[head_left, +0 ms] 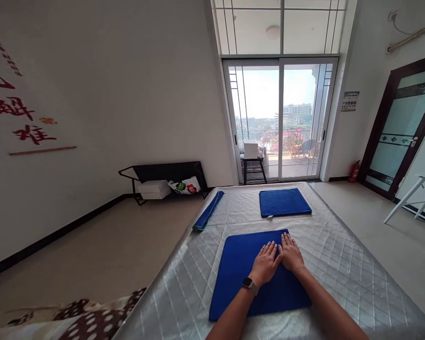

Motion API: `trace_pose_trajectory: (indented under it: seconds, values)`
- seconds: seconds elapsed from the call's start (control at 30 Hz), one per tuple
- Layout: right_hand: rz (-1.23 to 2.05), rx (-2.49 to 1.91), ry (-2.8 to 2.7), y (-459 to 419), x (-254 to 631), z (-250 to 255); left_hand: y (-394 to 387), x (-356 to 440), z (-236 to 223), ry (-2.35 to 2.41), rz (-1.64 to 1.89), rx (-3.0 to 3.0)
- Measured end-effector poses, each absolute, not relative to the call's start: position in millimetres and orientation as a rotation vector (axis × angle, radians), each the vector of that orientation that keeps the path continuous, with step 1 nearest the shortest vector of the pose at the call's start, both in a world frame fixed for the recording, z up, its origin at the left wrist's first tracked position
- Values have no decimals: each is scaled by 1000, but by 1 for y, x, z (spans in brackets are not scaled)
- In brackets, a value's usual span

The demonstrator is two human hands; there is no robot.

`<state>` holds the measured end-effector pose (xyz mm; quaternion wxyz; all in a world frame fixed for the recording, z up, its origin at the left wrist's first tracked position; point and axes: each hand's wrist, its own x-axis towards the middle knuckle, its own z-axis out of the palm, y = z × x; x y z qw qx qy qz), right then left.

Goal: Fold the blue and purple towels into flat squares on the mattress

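Observation:
A blue cloth [233,274], laid out flat as a rectangle, lies at the near middle of the silver quilted cover [184,269]. My left hand [266,262] rests palm down on it, fingers stretched out, a watch on the wrist. Close beside, my right hand [292,252] also lies flat near the cloth's far right corner, its thumb side near the left thumb. Farther off is a folded blue cloth [285,202] with a small white tag at its near edge. A narrow rolled or folded blue cloth [208,211] lies along the left edge.
A patterned brown-and-cream blanket [92,316] lies at the lower left. By the wall, a black frame [166,170] lies near a white box [154,189]. A black stool [254,163] stands before the sliding glass door [281,118]. At right are a fire extinguisher [354,171] and white stool [411,198].

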<state>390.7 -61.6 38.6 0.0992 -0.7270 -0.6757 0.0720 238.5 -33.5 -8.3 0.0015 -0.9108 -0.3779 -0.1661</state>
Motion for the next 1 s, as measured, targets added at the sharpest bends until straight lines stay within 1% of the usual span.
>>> trace_pose_trajectory:
  seconds: [0.1,0.23,0.33,0.4,0.57,0.77,0.9,1.0]
  values:
    - [224,-2163,-1968,-61,388,41,-36,198,-4,-1391,-467,-2767]
    - [232,-2162,-1968,-62,387,42,-42,121,-4,-1738,-370,-2546]
    - [230,-2160,-1973,-61,388,41,-50,78,-9,-1854,-355,-2452]
    - [224,-2155,-1974,-60,388,42,-56,65,-11,-1878,-357,-2429]
    - [161,-2160,-1959,-71,389,44,-62,66,-10,-1886,-345,-2409]
    - [198,-2181,-2008,-130,390,28,-60,66,-14,-1862,-368,-2429]
    - [201,-2165,-2016,-152,388,27,-62,69,4,-1852,-461,-2380]
    - [193,-2158,-2008,-153,385,29,-75,94,24,-1763,-598,-2425]
